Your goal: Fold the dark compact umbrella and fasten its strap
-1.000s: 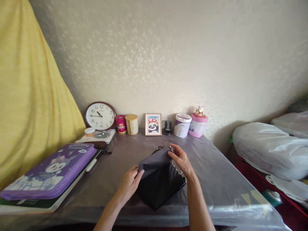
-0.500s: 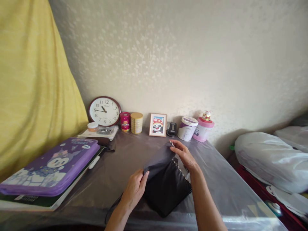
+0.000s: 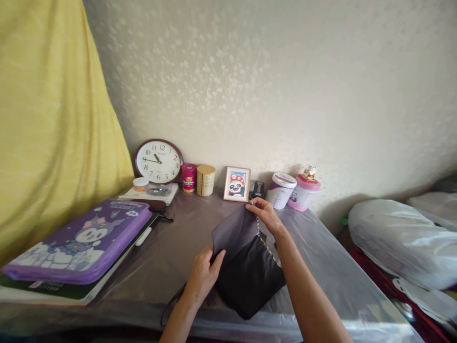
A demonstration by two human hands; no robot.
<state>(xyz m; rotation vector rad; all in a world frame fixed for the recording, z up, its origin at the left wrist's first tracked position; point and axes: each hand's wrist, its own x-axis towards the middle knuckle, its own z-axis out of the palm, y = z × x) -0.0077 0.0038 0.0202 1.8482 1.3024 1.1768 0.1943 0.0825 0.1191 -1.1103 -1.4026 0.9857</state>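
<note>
A dark fabric pouch (image 3: 250,281) with a chain strap lies on the plastic-covered table (image 3: 178,247), its grey flap (image 3: 233,231) lifted up. My left hand (image 3: 205,276) is closed on the flap's lower left corner. My right hand (image 3: 266,214) pinches the flap's top right corner near the chain (image 3: 262,238), holding it raised above the pouch body.
A purple cartoon case (image 3: 78,243) on a book lies at left by a yellow curtain (image 3: 46,128). Along the wall stand a clock (image 3: 159,162), two tins (image 3: 198,178), a panda picture frame (image 3: 236,184) and two tubs (image 3: 294,190). White plastic bags (image 3: 400,238) lie at right.
Both hands have lifted the pouch's grey flap higher and spread it open. The view has shifted a little rightward and the hands sit further from me.
</note>
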